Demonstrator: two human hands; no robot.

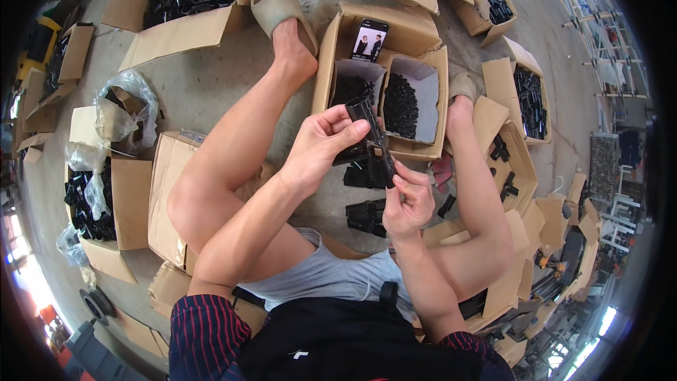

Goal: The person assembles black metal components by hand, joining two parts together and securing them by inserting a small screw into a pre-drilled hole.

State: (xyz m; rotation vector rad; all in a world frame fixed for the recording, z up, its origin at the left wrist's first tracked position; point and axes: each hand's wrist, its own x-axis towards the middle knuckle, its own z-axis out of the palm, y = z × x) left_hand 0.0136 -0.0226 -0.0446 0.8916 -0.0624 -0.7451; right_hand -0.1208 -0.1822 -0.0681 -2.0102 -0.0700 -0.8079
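Between my hands is a long, narrow black plastic part (379, 137), held at a slant. The fingers and thumb of my left hand (321, 144) close on its upper end. Lower down, my right hand (410, 201) pinches the other end. Behind the part stands a cardboard box (325, 70) with two inner trays. Small black pieces (400, 106) lie in its right tray, and more small black pieces (352, 89) in the left one, partly hidden by my left hand. Several similar black parts (366, 217) lie stacked on the floor below the held one.
A phone (369, 39) with a lit screen leans inside the box. Open cartons of black parts stand around me, including one at the far left (176, 32) and one at the right (546, 102). A sealed-looking carton (168, 201) sits beside my left knee. Plastic bags (130, 109) lie at left.
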